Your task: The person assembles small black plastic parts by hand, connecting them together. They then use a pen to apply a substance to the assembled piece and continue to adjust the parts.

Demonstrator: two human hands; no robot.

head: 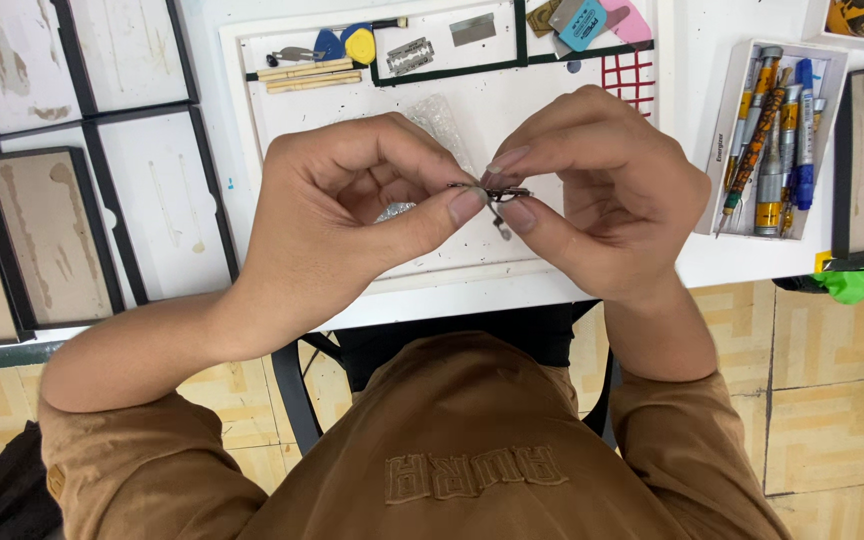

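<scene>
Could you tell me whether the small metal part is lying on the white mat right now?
No, the small metal part is pinched between the fingertips of the left hand and the right hand, above the white mat.

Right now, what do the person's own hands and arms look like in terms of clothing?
Both hands, left and right, are bare: no gloves, rings or watch visible. Fingernails are short and unpainted. Brown sleeves are pushed up to about the elbows, leaving the forearms uncovered.

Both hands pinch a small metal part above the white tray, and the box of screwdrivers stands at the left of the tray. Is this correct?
Not quite. In the head view the box of screwdrivers stands at the right of the white tray, not the left. The left hand and right hand do pinch the small metal part.
</scene>
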